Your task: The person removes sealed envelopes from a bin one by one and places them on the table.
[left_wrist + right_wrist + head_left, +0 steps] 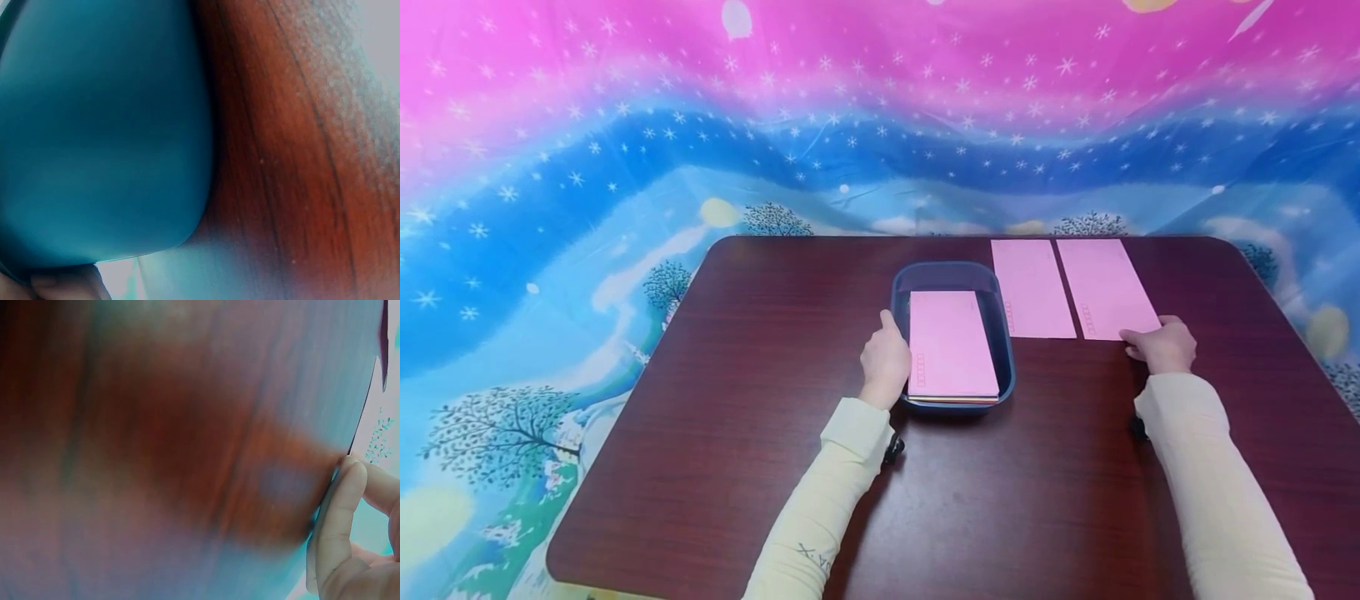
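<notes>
A dark blue plastic basin (1009, 367) stands near the middle of the table, holding a stack of envelopes with a pink envelope (951, 342) on top. My left hand (886, 358) grips the basin's left side; in the left wrist view its fingers (62, 287) show at the rim. To the right, two more pink envelopes lie side by side: one envelope (1033, 287) beside the basin, and the rightmost envelope (1105, 287). With its thumb and fingers my right hand (1168, 343) pinches the near right corner of the rightmost envelope. The right wrist view shows the fingers (344, 500) close to the tabletop.
The dark reddish-brown wooden table (737, 400) has rounded corners. Behind and beside it hangs a pink and blue patterned cloth (850, 125) with snowflakes and trees. Multicoloured edges of further envelopes show under the top one in the basin.
</notes>
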`<state>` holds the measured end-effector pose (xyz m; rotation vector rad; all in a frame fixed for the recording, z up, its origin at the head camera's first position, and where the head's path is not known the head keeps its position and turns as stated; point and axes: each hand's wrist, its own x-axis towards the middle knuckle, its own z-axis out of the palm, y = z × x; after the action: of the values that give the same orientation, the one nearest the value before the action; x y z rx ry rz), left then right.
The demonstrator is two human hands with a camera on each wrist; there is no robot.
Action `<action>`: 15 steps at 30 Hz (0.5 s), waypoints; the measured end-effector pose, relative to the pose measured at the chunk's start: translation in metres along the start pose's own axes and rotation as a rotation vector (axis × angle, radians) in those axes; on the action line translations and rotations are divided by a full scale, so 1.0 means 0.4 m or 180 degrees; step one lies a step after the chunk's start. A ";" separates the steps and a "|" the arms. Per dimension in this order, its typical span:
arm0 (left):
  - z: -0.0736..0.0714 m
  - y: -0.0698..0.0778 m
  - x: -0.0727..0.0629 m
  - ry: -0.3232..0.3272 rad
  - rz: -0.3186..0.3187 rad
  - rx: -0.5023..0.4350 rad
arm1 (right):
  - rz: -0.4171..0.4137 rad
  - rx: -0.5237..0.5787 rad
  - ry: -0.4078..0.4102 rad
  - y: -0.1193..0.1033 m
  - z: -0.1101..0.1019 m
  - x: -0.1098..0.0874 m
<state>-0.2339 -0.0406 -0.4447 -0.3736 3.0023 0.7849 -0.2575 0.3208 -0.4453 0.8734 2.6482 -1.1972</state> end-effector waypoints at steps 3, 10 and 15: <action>-0.002 0.002 0.000 0.0002 -0.0020 -0.0016 | -0.0011 0.0002 -0.0022 0.000 -0.003 0.000; -0.001 0.006 0.000 -0.0007 -0.0059 0.0002 | -0.0070 -0.0052 0.0002 0.001 0.000 -0.002; -0.002 0.005 0.000 -0.0007 -0.0062 0.0012 | -0.0042 -0.0044 0.0012 0.001 0.005 0.001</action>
<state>-0.2342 -0.0390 -0.4431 -0.4007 2.9930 0.7774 -0.2579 0.3198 -0.4469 0.8580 2.6661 -1.1798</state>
